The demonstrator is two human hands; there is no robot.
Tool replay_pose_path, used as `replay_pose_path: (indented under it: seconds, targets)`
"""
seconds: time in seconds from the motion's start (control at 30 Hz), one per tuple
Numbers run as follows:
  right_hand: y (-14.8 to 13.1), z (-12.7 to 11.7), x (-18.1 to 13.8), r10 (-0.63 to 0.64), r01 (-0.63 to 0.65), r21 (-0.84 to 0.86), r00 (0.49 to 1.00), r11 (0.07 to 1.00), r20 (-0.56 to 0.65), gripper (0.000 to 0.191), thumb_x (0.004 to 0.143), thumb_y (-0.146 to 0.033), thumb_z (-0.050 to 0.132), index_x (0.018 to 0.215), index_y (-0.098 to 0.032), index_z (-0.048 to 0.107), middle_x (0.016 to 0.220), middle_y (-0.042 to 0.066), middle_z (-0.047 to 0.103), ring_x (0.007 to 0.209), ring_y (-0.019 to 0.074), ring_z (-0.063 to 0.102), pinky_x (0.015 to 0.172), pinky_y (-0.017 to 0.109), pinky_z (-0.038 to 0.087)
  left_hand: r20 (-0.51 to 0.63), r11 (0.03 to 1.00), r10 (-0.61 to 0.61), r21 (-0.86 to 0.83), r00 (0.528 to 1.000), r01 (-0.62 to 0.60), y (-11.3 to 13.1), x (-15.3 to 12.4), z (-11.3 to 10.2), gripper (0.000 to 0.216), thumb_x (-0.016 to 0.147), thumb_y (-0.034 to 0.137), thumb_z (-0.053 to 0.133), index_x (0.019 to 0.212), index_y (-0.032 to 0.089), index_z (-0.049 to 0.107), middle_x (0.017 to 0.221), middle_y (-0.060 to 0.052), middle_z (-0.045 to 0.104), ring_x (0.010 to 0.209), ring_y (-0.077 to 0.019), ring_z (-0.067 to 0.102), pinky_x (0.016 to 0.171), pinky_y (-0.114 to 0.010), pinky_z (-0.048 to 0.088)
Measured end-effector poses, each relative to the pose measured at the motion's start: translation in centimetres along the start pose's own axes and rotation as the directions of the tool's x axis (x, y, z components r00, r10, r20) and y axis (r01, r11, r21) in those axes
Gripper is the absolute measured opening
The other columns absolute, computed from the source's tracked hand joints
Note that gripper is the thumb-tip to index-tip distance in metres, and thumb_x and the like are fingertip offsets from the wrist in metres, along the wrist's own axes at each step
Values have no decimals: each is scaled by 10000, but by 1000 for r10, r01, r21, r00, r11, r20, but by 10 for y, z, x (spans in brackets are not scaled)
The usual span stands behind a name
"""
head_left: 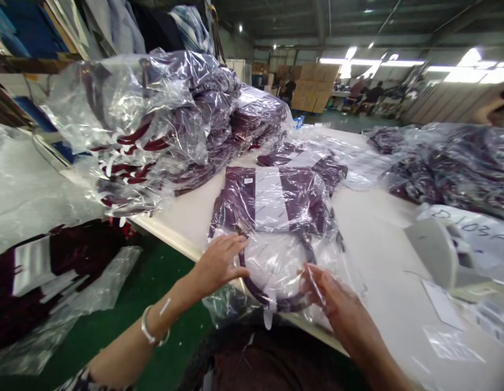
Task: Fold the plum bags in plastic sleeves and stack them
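The bagged garment (276, 209) lies flat in the centre of the frame, on the near edge of a white table (378, 260). It is a dark purple piece with a broad white panel down its middle, folded into a rough rectangle and sealed inside a clear, crinkled plastic bag that catches the light. A small white label (248, 180) sits near its upper left corner. The lower part of the bag looks mostly white, with a dark purple band curving across it. Its near end overhangs the table edge slightly.

The left hand (219, 263) rests on the bag's lower left corner, palm down and fingers spread and straight, gripping nothing. A silver bracelet (148, 328) circles that wrist. The right hand (331, 301) lies on the bag's lower right edge with fingers stretched toward the centre. A thin strip of clear film stands at its fingertips, but I cannot tell whether they pinch it.

A tall heap of bagged purple garments (162, 119) fills the upper left, just beside the flat bag. Another heap (447, 163) spreads along the right side. A handwritten paper sheet (476, 233) lies at the right edge. Green floor (154, 293) shows at the lower left.
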State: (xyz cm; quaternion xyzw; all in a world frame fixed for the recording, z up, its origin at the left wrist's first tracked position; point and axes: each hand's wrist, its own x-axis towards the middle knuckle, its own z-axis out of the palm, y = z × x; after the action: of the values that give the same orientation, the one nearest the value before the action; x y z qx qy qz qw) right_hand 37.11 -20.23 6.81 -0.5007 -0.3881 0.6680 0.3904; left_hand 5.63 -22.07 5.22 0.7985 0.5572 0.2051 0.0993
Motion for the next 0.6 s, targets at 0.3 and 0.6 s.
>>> replay_pose_path:
  seconds: [0.3,0.6]
  targets:
    - [-45,24,20,-514,513,31,852,858,104,296,930,-548,634,951,-302,797,1233,58,734,1162,277,672,1053,481,525,2,879,288,-396,958,-264,121,15,44,701,963,500,615,1549,215,354,1435,-150,583,1287,-272,588,1093,-398,497]
    - [15,-34,41,-638,763,-638,542,102,546,450,886,-395,719,1327,-309,684,1479,69,574,1371,348,527,1158,553,437,-344,936,-342,-38,874,351,-26,57,39,696,927,406,612,1540,154,398,1601,-177,403,1504,-391,322,1243,-582,282]
